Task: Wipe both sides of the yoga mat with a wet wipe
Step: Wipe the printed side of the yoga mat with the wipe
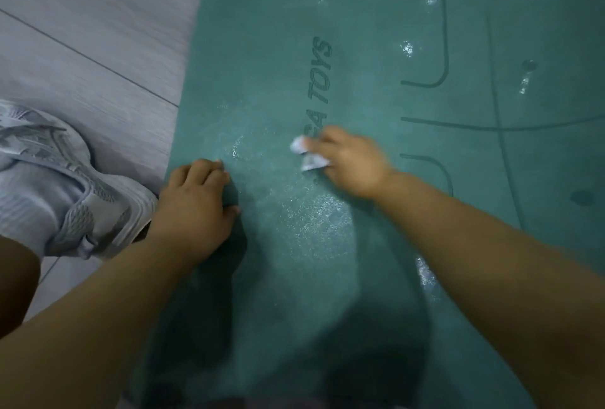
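Yoga mat (pixel 376 32) lies flat on the floor (pixel 98 32), printed side up, left edge running down past a grey sneaker (pixel 65 179) that stands on the floor beside it.

Right hand (pixel 347 163): grip closed around a crumpled wet wipe (pixel 307 155), white bits poking out between and below the fingers, pressed to the mat just under the printed lettering. Left hand (pixel 193 205): grip holds nothing, palm down, fingers loosely bent, resting on the mat near its left edge, apparently pinning it.

Step in hand, by my read: wiping the top face, near-left area. Wet sheen shows between and below the hands; scattered shiny spots further up near the printed guide lines.

To do it well:
- Keep the left hand pinning the mat so it doesn't slide or bunch.
- Overlapping strokes, work edge to edge, cover the lettering and guide-line zone.
- Unfold the wipe for more contact; balled up it covers little.
- Underside not yet shown; flip needed after.

Hard to tell:
- Right hand is motion-blurred; exact finger hold on the wipe unclear.
- Lettering partly covered by the hand, only "TOYS" reads cleanly.
- Mat's far, near and right edges are cut off.
- Near part sits in dark shadow; can't judge wetness there.
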